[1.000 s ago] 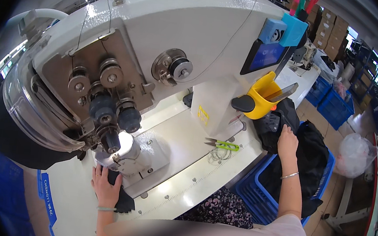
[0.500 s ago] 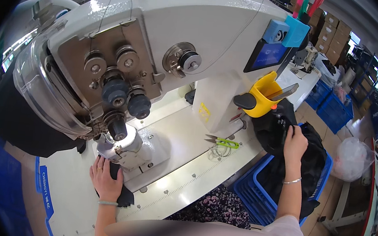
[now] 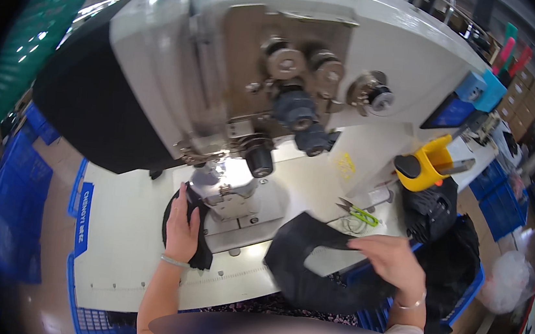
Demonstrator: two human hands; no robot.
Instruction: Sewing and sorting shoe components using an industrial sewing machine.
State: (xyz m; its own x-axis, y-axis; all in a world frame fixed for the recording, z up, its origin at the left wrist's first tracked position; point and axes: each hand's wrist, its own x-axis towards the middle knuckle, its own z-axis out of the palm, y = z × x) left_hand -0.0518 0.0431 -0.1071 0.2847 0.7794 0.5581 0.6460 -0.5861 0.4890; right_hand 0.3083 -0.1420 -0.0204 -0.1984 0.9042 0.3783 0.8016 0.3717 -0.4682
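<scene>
My left hand (image 3: 182, 230) lies flat, fingers stretched forward and thumb apart, on a black fabric piece (image 3: 204, 251) beside the foot of a white sewing machine (image 3: 416, 59). Between the fingers and thumb of my right hand (image 3: 395, 264) is the edge of a curved black cloth piece (image 3: 291, 254). That cloth hangs in an open loop over the front edge of the white table (image 3: 122, 243). Green-handled thread snips (image 3: 361, 215) lie beyond it, near a loose coil of thread.
A yellow cup holder (image 3: 427, 167) stands out at the right of the machine. Below it, black fabric (image 3: 446, 264) fills a blue crate (image 3: 478, 284). More blue crates (image 3: 504, 208) and a clear plastic bag (image 3: 511, 281) are farther right. Blue bins (image 3: 19, 199) stand left of the table.
My right hand has come left from above the crate, bringing the curved black cloth over the table edge. My left hand stays on its fabric. The whole view has shifted left.
</scene>
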